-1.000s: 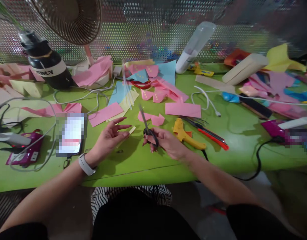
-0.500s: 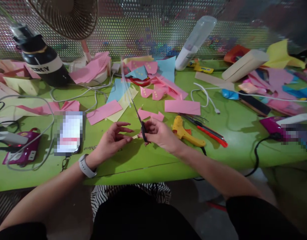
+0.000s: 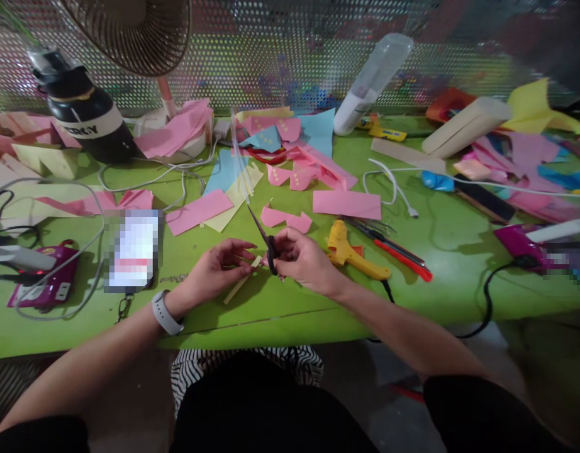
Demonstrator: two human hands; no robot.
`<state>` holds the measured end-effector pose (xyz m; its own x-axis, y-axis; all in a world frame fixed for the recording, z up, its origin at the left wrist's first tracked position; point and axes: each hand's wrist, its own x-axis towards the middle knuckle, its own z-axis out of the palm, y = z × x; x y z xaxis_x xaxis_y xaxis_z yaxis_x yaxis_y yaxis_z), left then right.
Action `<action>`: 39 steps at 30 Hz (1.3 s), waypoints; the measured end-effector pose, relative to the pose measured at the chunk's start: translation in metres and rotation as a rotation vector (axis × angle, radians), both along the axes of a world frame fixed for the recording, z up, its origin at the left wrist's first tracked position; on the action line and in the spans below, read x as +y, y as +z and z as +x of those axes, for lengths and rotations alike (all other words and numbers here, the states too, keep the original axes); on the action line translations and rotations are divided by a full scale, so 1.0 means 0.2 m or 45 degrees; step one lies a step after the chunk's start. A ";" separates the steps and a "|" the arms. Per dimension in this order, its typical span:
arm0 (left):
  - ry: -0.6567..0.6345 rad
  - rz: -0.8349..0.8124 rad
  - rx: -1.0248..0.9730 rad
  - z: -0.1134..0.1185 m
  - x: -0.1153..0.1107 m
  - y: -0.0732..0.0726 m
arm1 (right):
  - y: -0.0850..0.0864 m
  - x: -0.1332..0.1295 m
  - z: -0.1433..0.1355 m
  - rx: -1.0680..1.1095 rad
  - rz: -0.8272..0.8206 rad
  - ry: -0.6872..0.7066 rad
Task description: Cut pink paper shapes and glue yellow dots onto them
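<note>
A narrow pale-yellow paper strip (image 3: pixel 240 287) slants down and to the left from the fingertips of my left hand (image 3: pixel 224 267), whose thumb and fingers pinch it near its upper end. Close on the right, my right hand (image 3: pixel 306 261) is closed around the black handle of the scissors (image 3: pixel 272 253). Their narrow blades point up and to the left, away from the strip. A trace of something pink shows by my right fingertips, too small to name. Just beyond the hands lies a pink paper cut-out (image 3: pixel 287 220) with curved edges.
A yellow glue gun (image 3: pixel 351 251) and a red utility knife (image 3: pixel 406 259) lie right of my right hand. Left of my left hand are a phone (image 3: pixel 134 248) and a purple box (image 3: pixel 47 277). Pink paper pieces (image 3: pixel 346 204), cables, a bottle (image 3: pixel 89 119) and a fan (image 3: pixel 134 31) stand further back.
The yellow strip now shows much longer, sticking out below my left fingers. The scissors have tilted slightly further left. Both hands stay in nearly the same place.
</note>
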<state>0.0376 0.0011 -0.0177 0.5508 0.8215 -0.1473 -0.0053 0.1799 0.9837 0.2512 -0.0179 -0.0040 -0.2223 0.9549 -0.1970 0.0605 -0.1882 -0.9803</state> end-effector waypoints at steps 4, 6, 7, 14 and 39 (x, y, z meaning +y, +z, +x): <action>-0.010 -0.058 -0.022 0.00 0.00 0.00 | 0.01 0.00 0.01 0.030 -0.019 -0.047; 0.001 -0.077 -0.014 0.00 0.00 0.00 | 0.01 0.00 0.02 0.042 -0.019 -0.063; 0.007 -0.079 -0.010 0.00 0.00 0.00 | 0.01 0.00 0.02 0.046 -0.018 -0.068; 0.048 0.001 0.055 0.00 -0.01 0.04 | -0.02 0.01 0.03 0.113 -0.073 0.031; 0.366 -0.428 -0.201 -0.01 0.01 0.05 | -0.04 0.00 0.06 0.217 -0.199 0.147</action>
